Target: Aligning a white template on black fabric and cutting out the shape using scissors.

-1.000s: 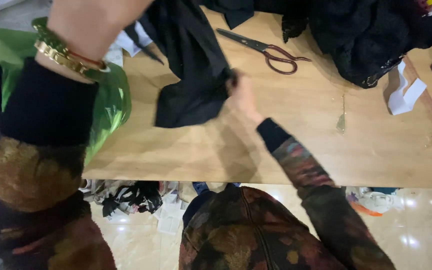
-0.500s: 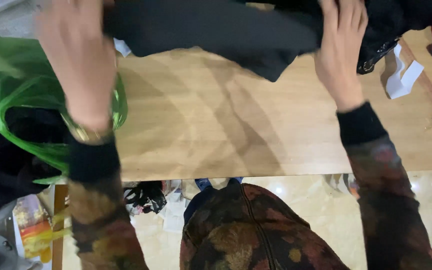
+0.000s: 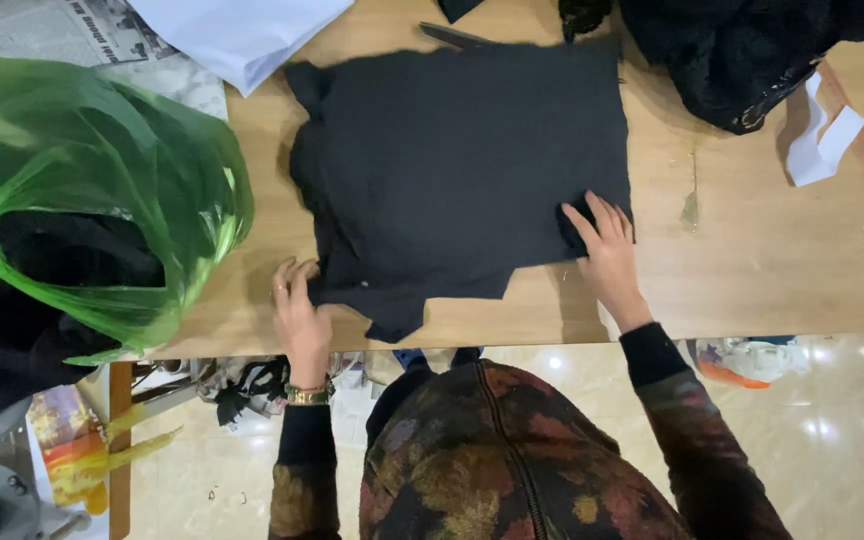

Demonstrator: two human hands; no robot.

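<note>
Both hands, left hand [image 3: 299,310] and right hand [image 3: 607,250], press open fingers flat on black cloth [image 3: 462,170], smoothing it across the desk [image 3: 752,260].

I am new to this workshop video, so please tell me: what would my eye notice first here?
First, the large black cloth spread flat in the middle of the wooden table, with the left hand at its near-left edge and the right hand pressing its near-right corner. Next, the bright green plastic bag on the left.
</note>
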